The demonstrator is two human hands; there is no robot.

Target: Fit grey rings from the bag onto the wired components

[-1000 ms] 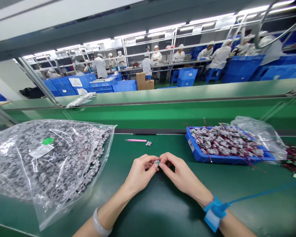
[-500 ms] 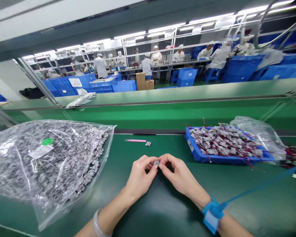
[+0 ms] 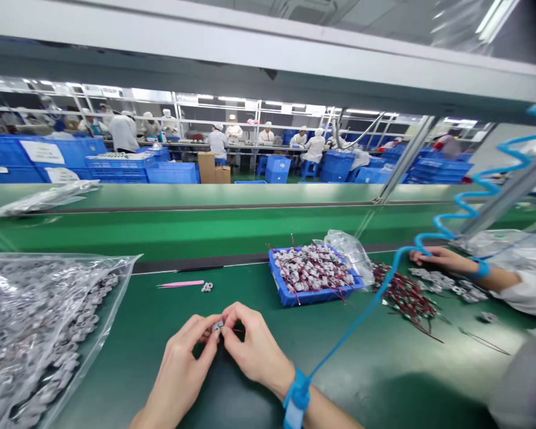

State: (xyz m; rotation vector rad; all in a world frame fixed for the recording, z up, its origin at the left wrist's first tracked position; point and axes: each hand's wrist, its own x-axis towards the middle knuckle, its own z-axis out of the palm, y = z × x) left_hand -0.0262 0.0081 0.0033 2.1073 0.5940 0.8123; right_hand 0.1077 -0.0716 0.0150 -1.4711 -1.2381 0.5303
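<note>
My left hand pinches a small grey plastic housing between thumb and fingertips, just above the green table. From the right, the closed thumb and fingertips of my right hand meet it at a tiny green piece with a thin dark wire; the fingers partly hide how the pieces fit together. A blue wrist strap with a cord circles my right wrist. Beyond my hands lie pink tweezers and a few loose grey housings.
A big clear bag of grey housings fills the left. To the right, a blue tray holds wired housings, beside a heap of red-wired parts. A co-worker's hand rests by grey pieces. The blue coiled cord crosses the right side.
The camera view has swung to the right, so everything sits further left and the co-worker's arm has come into sight. Both my hands keep the same pinch on the small housing.
</note>
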